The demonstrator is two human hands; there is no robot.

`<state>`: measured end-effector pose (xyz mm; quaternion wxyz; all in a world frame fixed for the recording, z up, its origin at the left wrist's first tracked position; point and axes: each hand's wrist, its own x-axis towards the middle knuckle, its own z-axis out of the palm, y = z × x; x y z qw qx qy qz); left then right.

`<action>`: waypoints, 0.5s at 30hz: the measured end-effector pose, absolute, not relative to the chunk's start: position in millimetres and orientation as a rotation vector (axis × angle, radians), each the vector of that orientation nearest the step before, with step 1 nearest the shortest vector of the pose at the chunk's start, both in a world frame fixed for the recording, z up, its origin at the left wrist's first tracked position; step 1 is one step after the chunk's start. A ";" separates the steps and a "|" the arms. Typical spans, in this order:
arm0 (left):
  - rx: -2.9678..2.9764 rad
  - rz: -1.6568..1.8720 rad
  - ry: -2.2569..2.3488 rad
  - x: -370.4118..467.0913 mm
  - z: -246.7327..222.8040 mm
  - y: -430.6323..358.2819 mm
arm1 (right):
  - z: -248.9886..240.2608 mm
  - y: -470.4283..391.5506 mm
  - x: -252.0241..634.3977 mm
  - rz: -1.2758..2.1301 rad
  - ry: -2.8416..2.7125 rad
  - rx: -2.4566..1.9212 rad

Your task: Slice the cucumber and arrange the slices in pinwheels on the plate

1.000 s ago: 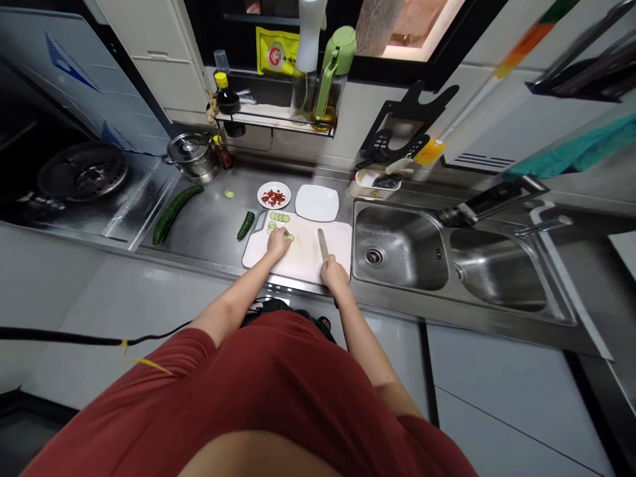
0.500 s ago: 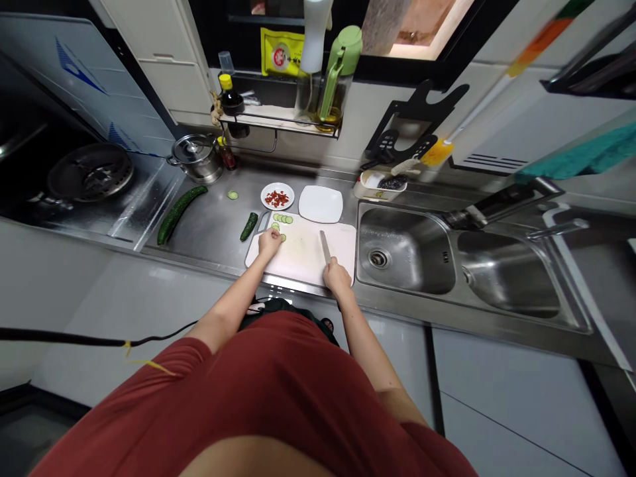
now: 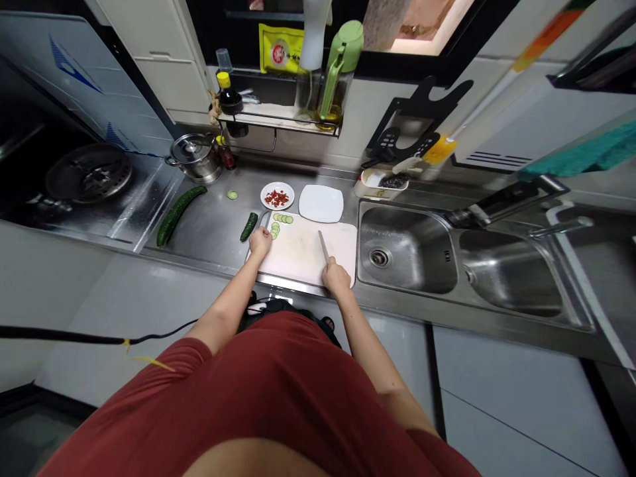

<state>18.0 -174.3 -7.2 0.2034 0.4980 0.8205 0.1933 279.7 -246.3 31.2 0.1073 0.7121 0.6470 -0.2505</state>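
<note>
My right hand (image 3: 336, 275) is wrapped round the handle of a kitchen knife (image 3: 324, 246), its blade pointing away from me above the pale cutting board (image 3: 303, 258). At the board's left edge, my left hand (image 3: 260, 242) has its fingers curled together; whatever is in them, if anything, is hidden. Close beside its fingertips lie a few overlapping cucumber slices (image 3: 275, 230). Farther up the board is a row of several more cucumber slices (image 3: 283, 218). A cut cucumber piece (image 3: 248, 226) rests on the steel counter, just left of the board.
Behind the board stand a plate of chopped red pieces (image 3: 277, 207) and a white square plate (image 3: 320, 203). A whole cucumber (image 3: 179, 215), a cucumber end (image 3: 232, 195) and a lidded pot (image 3: 197, 159) are to the left. The double sink (image 3: 407, 248) borders the right.
My left hand has moved left and slightly toward me, and the slice near its fingers now lies with the small cluster. The knife and my right hand have barely moved.
</note>
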 end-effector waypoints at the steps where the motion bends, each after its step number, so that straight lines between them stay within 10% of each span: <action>1: 1.387 0.544 2.298 18.5 -7.5 -174.4 | 30.6 -245.8 279.6 -0.742 1.908 2.097; 15: 1.731 0.588 2.098 54.7 1.6 -124.2 | 20.5 -240.5 284.6 -0.760 1.927 2.121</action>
